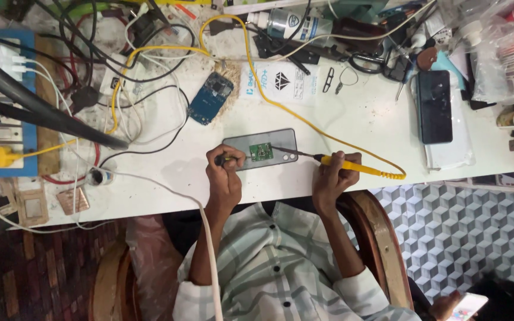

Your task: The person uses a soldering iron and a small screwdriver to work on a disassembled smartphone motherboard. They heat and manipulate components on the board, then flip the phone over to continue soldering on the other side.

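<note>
Small green circuit board (261,152) lies on a grey phone-shaped plate (260,148), near the front edge of the white workbench (352,125). Right hand (334,173) grips a yellow-handled soldering iron (352,166), fingers closed around the handle, tip reaching toward the board. Left hand (224,172) curled shut on a small dark tool (220,159) at the plate's left end. Yellow cord (251,65) loops back across the bench. Blue phone body (210,98) lies behind; black phone (434,107) well right.
</note>
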